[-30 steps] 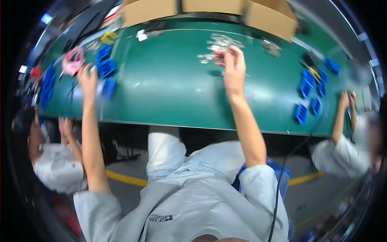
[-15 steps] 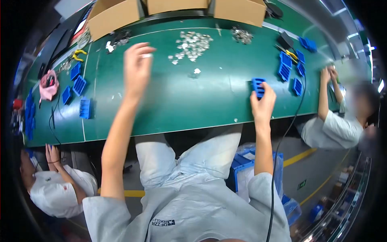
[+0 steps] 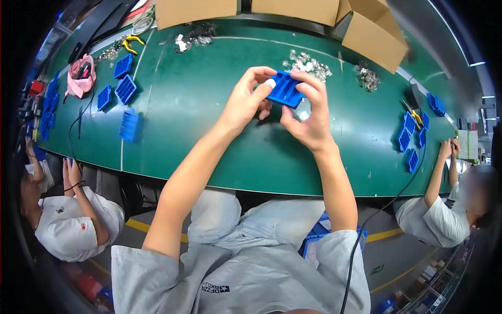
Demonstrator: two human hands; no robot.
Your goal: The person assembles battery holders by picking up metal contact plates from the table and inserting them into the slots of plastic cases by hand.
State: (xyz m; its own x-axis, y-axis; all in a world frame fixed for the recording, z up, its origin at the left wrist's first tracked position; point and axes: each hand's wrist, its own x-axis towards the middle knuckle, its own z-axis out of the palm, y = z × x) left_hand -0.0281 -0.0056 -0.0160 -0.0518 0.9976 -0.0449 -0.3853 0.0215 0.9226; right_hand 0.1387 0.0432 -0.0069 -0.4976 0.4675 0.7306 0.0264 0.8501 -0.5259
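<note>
Both my hands hold a blue slotted plastic tray (image 3: 286, 90) above the middle of the table, its ribbed open side tilted up toward me. My left hand (image 3: 244, 102) is closed on the tray's left edge, thumb on top. A small white spot shows at that thumb's tip; I cannot tell if it is a separate piece. Gripping the right edge is my right hand (image 3: 312, 118), with the index finger above and the thumb below. Just beyond the tray lies a pile of small clear and shiny pieces (image 3: 308, 65), partly hidden by my right hand.
More blue trays lie at left (image 3: 126, 90) and right (image 3: 404, 139). A dark pile (image 3: 201, 32) and a metallic pile (image 3: 367, 77) sit further back, before cardboard boxes (image 3: 376, 42). Yellow-handled pliers (image 3: 134, 44) and a pink pouch (image 3: 81, 77) lie left. People sit at both sides.
My right hand has brought the blue tray left and away from me. My left hand, free before, has come over to the tray and grasped it. The camera view has shifted.
</note>
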